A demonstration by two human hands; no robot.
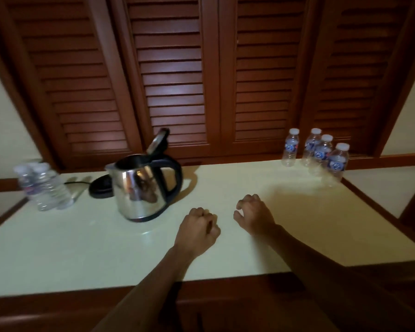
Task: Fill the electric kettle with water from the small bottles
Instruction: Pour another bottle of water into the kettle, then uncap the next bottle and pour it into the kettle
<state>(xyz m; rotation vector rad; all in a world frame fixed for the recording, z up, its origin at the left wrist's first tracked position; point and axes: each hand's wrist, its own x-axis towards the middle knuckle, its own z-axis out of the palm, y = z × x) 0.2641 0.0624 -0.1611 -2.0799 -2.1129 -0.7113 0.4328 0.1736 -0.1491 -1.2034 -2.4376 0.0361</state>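
Pale table [82, 248], open-lidded kettle [141, 188], capped bottles [321, 152] far right, left hand [198, 232] fisted, right hand [254, 216] loosely curled, both empty

Bottles at left of frame [42, 188] motion-blurred, count and labels unreadable, kettle base [101, 188] partly hidden behind kettle [139, 188], cord blurred, forearms cut off by bottom edge, right bottles' [321, 152] label text illegible
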